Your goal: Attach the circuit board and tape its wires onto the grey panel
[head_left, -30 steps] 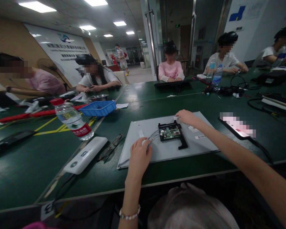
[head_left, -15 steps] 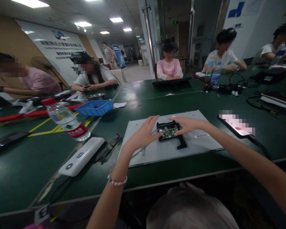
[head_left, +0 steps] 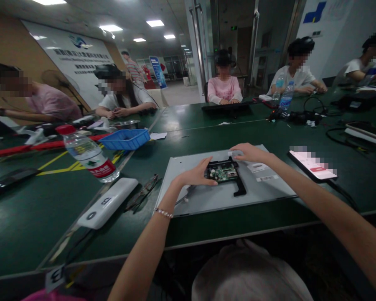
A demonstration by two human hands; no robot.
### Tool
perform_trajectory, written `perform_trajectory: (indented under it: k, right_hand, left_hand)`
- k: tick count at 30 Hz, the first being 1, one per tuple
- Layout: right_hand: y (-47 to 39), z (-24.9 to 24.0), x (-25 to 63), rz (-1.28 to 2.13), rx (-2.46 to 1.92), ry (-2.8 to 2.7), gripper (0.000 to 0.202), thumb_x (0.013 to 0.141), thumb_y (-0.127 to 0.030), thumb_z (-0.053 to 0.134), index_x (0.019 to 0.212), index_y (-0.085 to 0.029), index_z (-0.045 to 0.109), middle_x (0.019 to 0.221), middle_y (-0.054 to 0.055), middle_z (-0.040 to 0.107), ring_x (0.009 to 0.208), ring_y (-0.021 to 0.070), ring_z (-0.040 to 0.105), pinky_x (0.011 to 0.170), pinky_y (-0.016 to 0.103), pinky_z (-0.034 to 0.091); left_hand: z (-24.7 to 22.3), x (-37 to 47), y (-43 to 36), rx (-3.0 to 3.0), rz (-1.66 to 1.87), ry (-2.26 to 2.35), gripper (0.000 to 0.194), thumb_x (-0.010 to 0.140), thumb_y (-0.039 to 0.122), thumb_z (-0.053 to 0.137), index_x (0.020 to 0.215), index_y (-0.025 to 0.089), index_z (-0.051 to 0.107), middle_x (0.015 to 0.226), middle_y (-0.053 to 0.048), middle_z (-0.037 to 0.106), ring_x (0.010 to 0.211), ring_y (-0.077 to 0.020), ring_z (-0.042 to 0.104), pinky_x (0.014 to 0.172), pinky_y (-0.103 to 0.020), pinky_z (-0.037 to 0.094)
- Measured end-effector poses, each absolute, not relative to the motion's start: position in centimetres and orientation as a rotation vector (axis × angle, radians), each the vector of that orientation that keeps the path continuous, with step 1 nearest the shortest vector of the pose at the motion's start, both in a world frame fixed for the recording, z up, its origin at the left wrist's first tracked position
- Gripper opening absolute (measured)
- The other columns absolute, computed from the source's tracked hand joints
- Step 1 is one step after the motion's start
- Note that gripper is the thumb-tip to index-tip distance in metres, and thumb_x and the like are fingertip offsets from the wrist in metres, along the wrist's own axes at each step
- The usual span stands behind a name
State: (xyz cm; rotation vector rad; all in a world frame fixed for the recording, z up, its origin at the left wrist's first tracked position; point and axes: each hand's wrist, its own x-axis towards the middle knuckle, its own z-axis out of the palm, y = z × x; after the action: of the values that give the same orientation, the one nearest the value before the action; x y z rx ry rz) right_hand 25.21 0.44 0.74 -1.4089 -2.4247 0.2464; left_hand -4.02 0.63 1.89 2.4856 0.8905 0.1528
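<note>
A black plastic bracket [head_left: 240, 184] holding a green circuit board [head_left: 223, 172] lies on a flat grey metal panel [head_left: 203, 205]. At the board's left edge is my left hand [head_left: 196, 174], thumb and fingers spread apart around that side; whether it presses on the bracket I cannot tell. My right hand [head_left: 250, 153] is at the bracket's far right corner, fingertips pinched together at a small white piece [head_left: 234, 154]. A thin cable with a white plug [head_left: 186, 200] lies on the panel below my left wrist. White labels [head_left: 267, 178] are stuck on the panel's right part.
Left of the panel lie glasses [head_left: 142, 193], a white power bank [head_left: 108, 202] and a water bottle [head_left: 89, 156]. A blue tray [head_left: 125, 140] stands farther back. On the right lies a lit phone [head_left: 313, 165] with a cable. Several people sit around the green table [head_left: 188, 140].
My right hand has moved up and away from the board's right side to the bracket's far corner. My left hand has shifted slightly lower, still spread beside the board.
</note>
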Motion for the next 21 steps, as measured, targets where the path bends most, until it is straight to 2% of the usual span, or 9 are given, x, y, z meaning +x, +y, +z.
perform_trajectory:
  k: [2,7,12,21]
  right_hand:
    - [1.4,0.3,25.3,0.175,-1.443,-2.463,0.037,0.086,-0.030,0.056,0.119,-0.015,0.060,0.120,0.012,0.062,0.111,0.0222,0.056,0.096,0.033,0.040]
    - [1.8,0.1,24.1,-0.035,-1.497,-2.544,0.027,0.088,-0.027,0.054,0.109,-0.014,0.065,0.111,0.011,0.066,0.103,0.0214,0.060,0.088,0.029,0.042]
    - [1.6,0.8,23.1,-0.207,-1.650,-2.547,0.027,0.092,-0.022,0.046,0.101,-0.013,0.069,0.104,0.014,0.068,0.098,0.0232,0.063,0.082,0.029,0.044]
    - [0.9,2.2,20.1,-0.140,-1.428,-2.514,0.026,0.092,-0.023,0.047,0.106,-0.020,0.068,0.111,0.006,0.067,0.102,0.0194,0.061,0.083,0.026,0.042]
  left_hand:
    - [1.9,-4.0,0.6,2.483,0.164,0.897,0.110,0.065,0.061,0.066,0.146,0.011,0.013,0.152,-0.018,0.016,0.139,-0.0308,0.020,0.113,-0.042,0.022]
    - [1.7,-3.9,0.5,2.480,0.153,0.887,0.110,0.066,0.059,0.066,0.146,0.010,0.008,0.153,-0.018,0.011,0.140,-0.0301,0.016,0.114,-0.043,0.019]
    - [1.2,-4.1,0.8,2.471,0.166,0.867,0.111,0.067,0.061,0.065,0.147,0.013,0.006,0.153,-0.018,0.010,0.140,-0.0301,0.015,0.114,-0.044,0.019]
    - [0.8,-4.1,1.0,2.457,0.196,0.845,0.111,0.066,0.059,0.067,0.147,0.016,0.005,0.153,-0.017,0.011,0.140,-0.0311,0.014,0.114,-0.047,0.018]
